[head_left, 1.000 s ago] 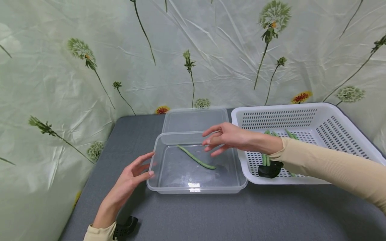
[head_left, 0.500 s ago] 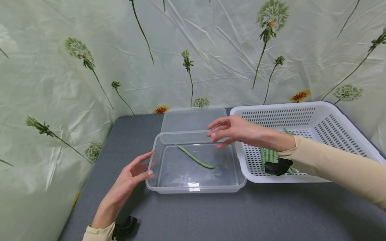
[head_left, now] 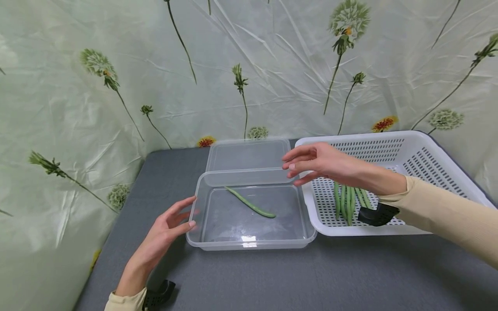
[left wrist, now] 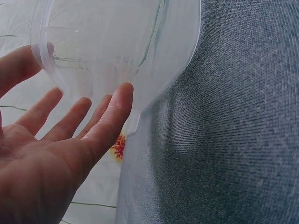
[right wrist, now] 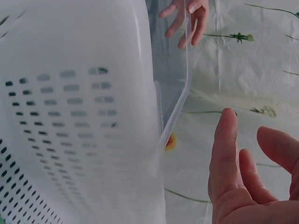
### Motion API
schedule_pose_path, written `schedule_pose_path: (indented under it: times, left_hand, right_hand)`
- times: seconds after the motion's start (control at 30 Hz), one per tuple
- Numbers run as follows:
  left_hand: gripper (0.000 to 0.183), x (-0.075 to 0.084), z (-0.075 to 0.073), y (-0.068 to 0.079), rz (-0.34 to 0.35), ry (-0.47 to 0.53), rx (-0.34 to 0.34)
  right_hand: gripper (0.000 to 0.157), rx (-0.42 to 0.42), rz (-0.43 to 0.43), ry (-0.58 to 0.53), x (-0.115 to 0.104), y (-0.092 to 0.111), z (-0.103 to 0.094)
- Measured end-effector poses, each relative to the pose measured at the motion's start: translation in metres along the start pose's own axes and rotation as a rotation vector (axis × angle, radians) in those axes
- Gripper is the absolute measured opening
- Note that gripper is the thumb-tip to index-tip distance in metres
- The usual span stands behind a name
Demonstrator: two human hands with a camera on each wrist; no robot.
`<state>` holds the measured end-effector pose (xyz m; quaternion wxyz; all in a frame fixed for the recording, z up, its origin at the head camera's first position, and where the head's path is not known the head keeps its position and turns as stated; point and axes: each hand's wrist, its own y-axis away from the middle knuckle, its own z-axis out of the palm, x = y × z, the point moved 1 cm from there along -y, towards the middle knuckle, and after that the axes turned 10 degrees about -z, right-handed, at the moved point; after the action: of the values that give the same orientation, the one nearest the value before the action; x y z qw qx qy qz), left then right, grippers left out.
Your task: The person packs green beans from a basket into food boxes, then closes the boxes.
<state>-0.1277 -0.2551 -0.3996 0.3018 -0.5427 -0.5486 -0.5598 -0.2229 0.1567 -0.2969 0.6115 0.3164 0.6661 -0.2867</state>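
Observation:
My left hand (head_left: pixel 165 235) rests its spread fingertips at the left wall of a clear plastic container (head_left: pixel 249 245); the left wrist view shows the thumb and fingers (left wrist: pixel 112 112) loosely extended around its side. One green bean (head_left: pixel 250 203) lies slantwise on the container's floor. My right hand (head_left: pixel 320 163) hovers over the edge between the container and a white perforated basket (head_left: pixel 373 231), fingers relaxed and holding nothing. Several more green beans (head_left: pixel 346 203) lie side by side in the basket, partly covered by the right wrist and its black camera.
A clear lid (head_left: pixel 249 154) lies flat behind the container. The basket stands directly to the container's right. Both sit on a grey cloth-covered table (head_left: pixel 272 280), with a flower-printed curtain (head_left: pixel 218 86) rising behind and at the left.
My right hand has moved right, from above the container toward the basket, uncovering more of the beans there. The left hand keeps its place at the container; the view has shifted slightly.

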Motion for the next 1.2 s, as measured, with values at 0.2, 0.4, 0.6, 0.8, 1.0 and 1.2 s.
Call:
schedule_pose_path:
  times: [0.2, 0.4, 0.6, 0.8, 1.0, 1.2]
  left_hand:
    - [0.062, -0.001, -0.001, 0.000, 0.000, -0.005, -0.002]
    - [0.062, 0.000, 0.000, 0.001, 0.014, -0.003, -0.002]
    - [0.062, 0.000, 0.001, 0.001, 0.013, 0.002, -0.008]
    - [0.062, 0.000, 0.000, 0.002, 0.002, -0.006, 0.003]
    - [0.062, 0.000, 0.000, 0.001, 0.009, -0.003, -0.003]
    - [0.063, -0.001, 0.000, 0.001, 0.019, 0.002, -0.007]
  right_hand:
    - [0.040, 0.034, -0.005, 0.067, -0.001, 0.011, -0.012]
    - [0.045, 0.068, 0.005, 0.142, -0.003, 0.023, -0.026]
    - [0.042, 0.079, 0.004, 0.245, -0.001, 0.033, -0.040]
    - [0.037, 0.081, 0.004, 0.346, 0.003, 0.039, -0.054]
    - [0.036, 0.077, 0.001, 0.467, 0.007, 0.048, -0.070]
    - [0.036, 0.102, 0.005, 0.564, 0.013, 0.056, -0.086]
